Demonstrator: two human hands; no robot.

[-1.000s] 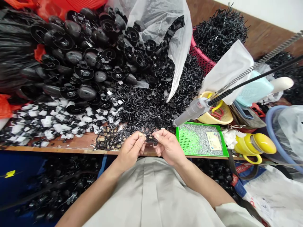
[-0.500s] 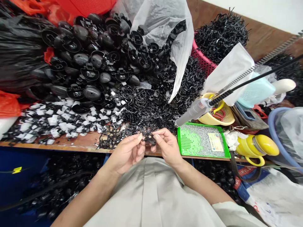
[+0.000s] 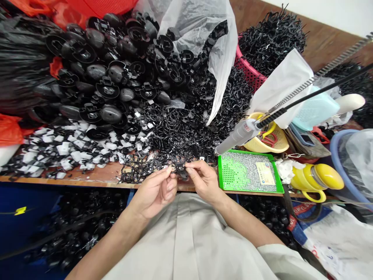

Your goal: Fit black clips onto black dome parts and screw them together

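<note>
Close to the table's front edge, my left hand [image 3: 157, 191] pinches one side of a small black plastic part [image 3: 181, 170]. My right hand [image 3: 204, 182] has its thumb and index finger at the part's other side. The part's exact shape blends into the dark pieces behind it. Just beyond my fingers spreads a heap of thin black plastic pieces [image 3: 177, 132]. To the right of my right hand lies a green tray [image 3: 220, 173] of small silvery screws with a card on them. A grey electric screwdriver [image 3: 237, 136] hangs above the tray's far left corner.
Black rounded housings [image 3: 110, 112] are piled at the back left, with small black-and-white pieces [image 3: 75, 149] in front. A pink basket [image 3: 250, 70] of black pieces, a yellow basket [image 3: 278, 146] and a yellow flask [image 3: 311, 179] stand right. A clear plastic bag [image 3: 201, 35] hangs over the pile.
Both hands have shifted slightly left, still at the small black part. The right fingers look straighter, and more of the part's lower side shows. The view has moved a little.
</note>
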